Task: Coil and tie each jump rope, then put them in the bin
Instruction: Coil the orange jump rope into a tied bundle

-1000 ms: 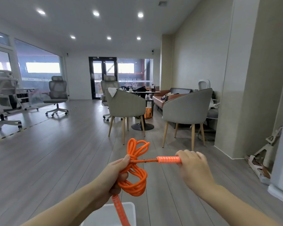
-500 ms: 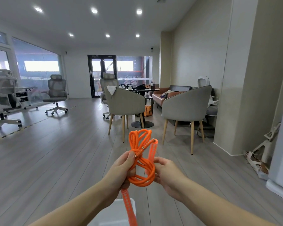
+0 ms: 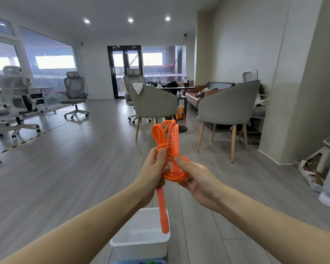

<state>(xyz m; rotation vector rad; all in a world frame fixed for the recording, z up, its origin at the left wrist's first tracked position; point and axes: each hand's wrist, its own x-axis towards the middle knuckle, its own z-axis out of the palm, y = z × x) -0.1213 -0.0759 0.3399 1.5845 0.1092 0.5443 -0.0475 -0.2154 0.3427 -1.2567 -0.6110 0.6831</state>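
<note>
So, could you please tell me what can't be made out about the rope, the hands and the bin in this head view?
- Jump rope: whether the knot is finished; the left hand and right hand cover the wrap.
- Right hand's fingers: hidden behind the coil, only the thumb shows.
- White bin: its near part is cut off by the bottom edge.
- Coloured things at the bottom edge: only a sliver shows, unidentifiable.
</note>
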